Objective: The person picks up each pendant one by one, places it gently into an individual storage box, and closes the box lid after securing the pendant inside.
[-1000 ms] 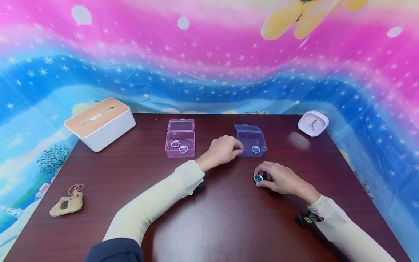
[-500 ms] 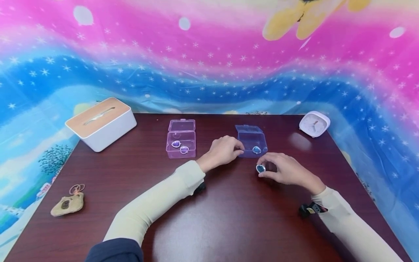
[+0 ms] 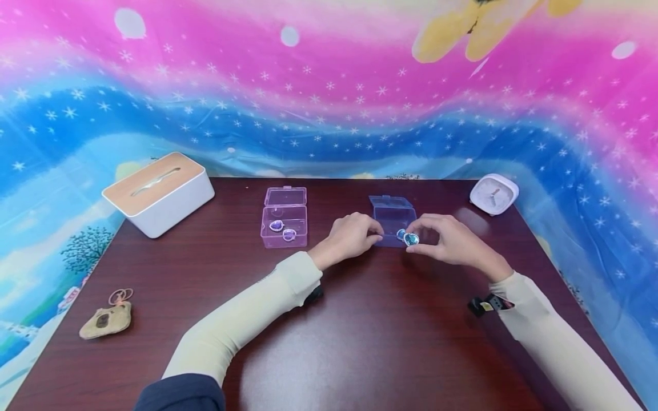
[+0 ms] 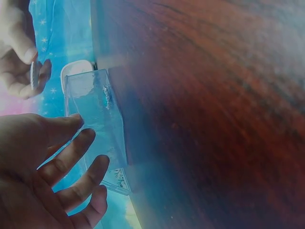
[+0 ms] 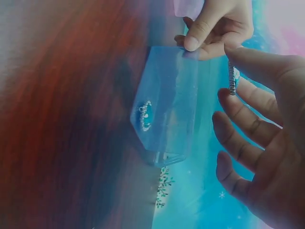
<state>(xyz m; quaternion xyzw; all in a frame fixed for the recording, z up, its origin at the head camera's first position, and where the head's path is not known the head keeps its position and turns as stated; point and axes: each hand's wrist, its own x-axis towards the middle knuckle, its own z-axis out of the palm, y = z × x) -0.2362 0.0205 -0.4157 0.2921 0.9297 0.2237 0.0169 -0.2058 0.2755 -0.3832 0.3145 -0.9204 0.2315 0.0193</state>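
My right hand (image 3: 448,242) pinches a blue gem ornament (image 3: 411,239) with a rhinestone rim between thumb and fingertips. It is held above the right front of an open-lidded blue plastic box (image 3: 388,220). A second blue gem ornament (image 5: 146,116) lies inside that box, partly covered by the held one in the head view. My left hand (image 3: 352,235) holds the box's left wall at the rim, thumb and fingertips on it; its other fingers spread loosely in the left wrist view. The held ornament (image 5: 232,78) shows edge-on in the right wrist view.
Left of my left hand stands an open pink plastic box (image 3: 295,244) with two purple gem ornaments (image 3: 276,226). A white tissue box (image 3: 175,211) is at the back left, a white clock (image 3: 493,195) at the back right. A plush keychain (image 3: 107,321) lies at the left.
My right hand has carried the blue gem ornament away from me, from the table in front of the blue box to above its front edge. My left hand has stayed at the box.
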